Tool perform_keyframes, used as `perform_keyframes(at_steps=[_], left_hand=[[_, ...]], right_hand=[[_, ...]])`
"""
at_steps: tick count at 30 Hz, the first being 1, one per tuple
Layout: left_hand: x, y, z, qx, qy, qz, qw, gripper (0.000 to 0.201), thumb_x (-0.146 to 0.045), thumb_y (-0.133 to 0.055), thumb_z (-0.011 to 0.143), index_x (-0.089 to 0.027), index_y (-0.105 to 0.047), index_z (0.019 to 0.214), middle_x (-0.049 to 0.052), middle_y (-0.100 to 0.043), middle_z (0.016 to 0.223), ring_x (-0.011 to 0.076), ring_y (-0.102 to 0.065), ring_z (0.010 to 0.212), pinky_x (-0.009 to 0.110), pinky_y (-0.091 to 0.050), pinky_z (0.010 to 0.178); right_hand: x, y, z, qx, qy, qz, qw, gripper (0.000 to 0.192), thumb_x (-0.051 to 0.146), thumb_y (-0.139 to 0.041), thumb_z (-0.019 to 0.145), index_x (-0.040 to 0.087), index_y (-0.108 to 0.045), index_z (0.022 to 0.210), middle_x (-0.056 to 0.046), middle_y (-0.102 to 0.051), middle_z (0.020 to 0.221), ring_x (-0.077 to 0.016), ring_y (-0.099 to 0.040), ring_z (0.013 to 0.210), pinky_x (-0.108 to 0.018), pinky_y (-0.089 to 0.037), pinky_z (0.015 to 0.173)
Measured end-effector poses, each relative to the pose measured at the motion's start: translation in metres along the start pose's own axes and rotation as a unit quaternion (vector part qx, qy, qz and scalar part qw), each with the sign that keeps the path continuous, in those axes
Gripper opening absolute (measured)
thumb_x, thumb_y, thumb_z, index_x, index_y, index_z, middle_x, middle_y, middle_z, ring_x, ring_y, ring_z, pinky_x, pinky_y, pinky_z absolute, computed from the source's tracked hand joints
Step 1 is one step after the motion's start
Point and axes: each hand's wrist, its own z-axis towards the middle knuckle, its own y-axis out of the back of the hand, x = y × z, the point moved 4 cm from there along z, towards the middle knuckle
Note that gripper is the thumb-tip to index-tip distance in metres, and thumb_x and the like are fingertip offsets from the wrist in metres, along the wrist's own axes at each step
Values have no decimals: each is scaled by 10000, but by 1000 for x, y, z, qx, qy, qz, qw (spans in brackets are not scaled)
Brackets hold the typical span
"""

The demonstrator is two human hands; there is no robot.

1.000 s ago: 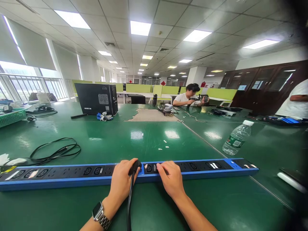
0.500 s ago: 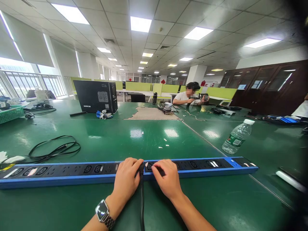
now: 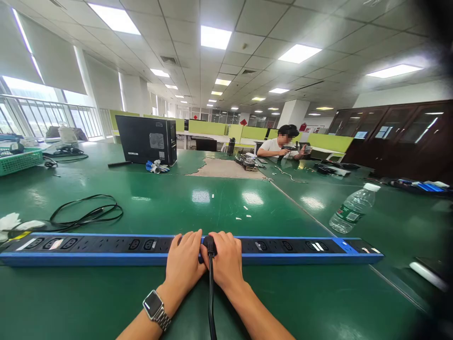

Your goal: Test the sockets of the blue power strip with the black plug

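Note:
A long blue-edged power strip (image 3: 265, 259) with a black socket face lies across the table in front of me. Near its middle, a black power plug (image 3: 210, 244) sits upright at the sockets; my hands hide how deep it goes. Its thick cord (image 3: 211, 302) runs down toward me. My right hand (image 3: 225, 257) is closed around the plug from the right. On the plug's left, my left hand (image 3: 184, 257) is wrapped over the strip, fingers across the far edge and thumb on the near side. A watch (image 3: 154, 304) is on the left wrist.
A coiled black cable (image 3: 88, 215) lies at the left, near a green basket (image 3: 21, 163). Farther back stand a black computer case (image 3: 145, 139) and blue-white gloves (image 3: 156, 166). A water bottle (image 3: 354, 210) stands at the right. Another person (image 3: 276, 146) sits across the table.
My right hand has moved left from the neighbouring sockets and closed on the plug. My left fingers have come off the plug onto the strip. The view has shifted slightly.

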Motion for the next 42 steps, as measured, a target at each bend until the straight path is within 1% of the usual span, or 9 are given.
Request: perform_keyframes(at_steps=[4, 6, 8, 11, 13, 15, 19, 25, 42], left_hand=[[1, -2, 0, -2, -6, 0, 1000, 488, -259, -602, 796, -155, -548, 1269, 135, -668, 1216, 303, -588, 1157, 507, -374, 1029], [2, -3, 0, -10, -12, -2, 1000, 544, -380, -653, 797, -162, -536, 1281, 143, -666, 1217, 312, -589, 1150, 509, -380, 1026], [2, -3, -1, -16, -12, -3, 1000, 602, -459, -663, 797, -166, -519, 1303, 151, -663, 1218, 312, -591, 1145, 506, -383, 1029], [4, -4, -1, -11, -11, -7, 1000, 662, -501, -662, 797, -153, -493, 1334, 161, -659, 1220, 316, -595, 1141, 512, -387, 1027], [4, -4, -1, -11, -12, -12, 1000, 673, -507, -656, 802, -157, -480, 1349, 155, -661, 1217, 313, -597, 1139, 510, -387, 1029], [4, -4, -1, -16, -15, -17, 1000, 670, -511, -649, 808, -172, -471, 1359, 145, -665, 1211, 303, -598, 1138, 500, -382, 1036], [4, -2, 0, -9, -14, -18, 1000, 677, -499, -663, 802, -175, -462, 1362, 143, -663, 1216, 299, -592, 1149, 497, -378, 1038], [3, 0, 0, 6, -11, -25, 1000, 663, -462, -676, 801, -173, -467, 1360, 144, -653, 1236, 306, -584, 1162, 515, -379, 1037], [3, -1, -1, 9, -8, -19, 1000, 662, -442, -696, 784, -177, -477, 1351, 136, -647, 1256, 314, -575, 1180, 525, -379, 1039]], right_hand=[[-3, 16, 11, -66, -14, 47, 997, 227, 376, -532, 918, 195, -609, 1030, -57, -654, 898, -212, -560, 844, -346, -372, 775], [-16, 34, 14, -125, -41, 58, 990, 264, 406, -509, 921, 188, -599, 1037, -77, -656, 930, -219, -570, 872, -349, -397, 792], [-37, 50, 15, -146, -68, 62, 985, 282, 443, -525, 897, 194, -610, 997, -82, -665, 927, -230, -586, 864, -360, -422, 792], [-81, 66, 8, -127, -132, 85, 979, 352, 500, -557, 852, 195, -626, 1013, -80, -689, 920, -212, -620, 758, -345, -475, 729], [-105, 68, 1, -74, -167, 94, 979, 354, 526, -555, 848, 212, -647, 984, -73, -706, 904, -219, -642, 759, -343, -496, 722], [-116, 68, -3, -23, -153, 108, 982, 341, 519, -551, 854, 225, -667, 981, -72, -714, 949, -230, -660, 831, -350, -509, 772], [-118, 64, -4, 32, -115, 101, 988, 315, 494, -565, 851, 242, -689, 994, -57, -711, 973, -224, -662, 889, -348, -509, 821], [-117, 64, -6, 55, -110, 57, 991, 326, 525, -553, 861, 286, -699, 1028, -26, -699, 892, -197, -657, 803, -316, -500, 732], [-107, 65, -10, 81, -61, -35, 994, 283, 459, -573, 869, 319, -676, 1092, -32, -686, 940, -228, -633, 830, -358, -483, 733]])
